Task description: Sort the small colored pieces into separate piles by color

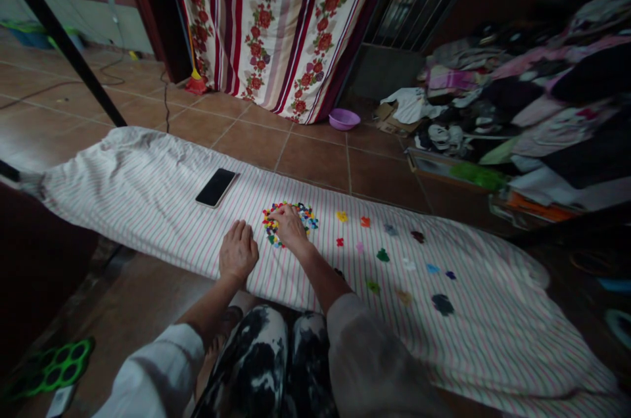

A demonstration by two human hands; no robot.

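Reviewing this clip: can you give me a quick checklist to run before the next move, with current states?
1. Right hand at the multicoloured pile of small pieces: ok.
2. Piece gripped in the right hand: cannot tell, too small.
3. Left hand clear of that pile: ok, on the striped cloth.
4. Yellow cluster and orange cluster separate: ok.
5. Smartphone clear of both hands: ok.

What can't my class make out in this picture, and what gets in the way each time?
- Head view: part of the mixed ring of coloured pieces, covered by the right hand.
- Head view: whether that hand's fingertips pinch a piece; too small and blurred.
- Head view: anything beneath the left hand, hidden by the hand itself.
- Head view: the full extent of the clothes heap, cut off by the right edge.
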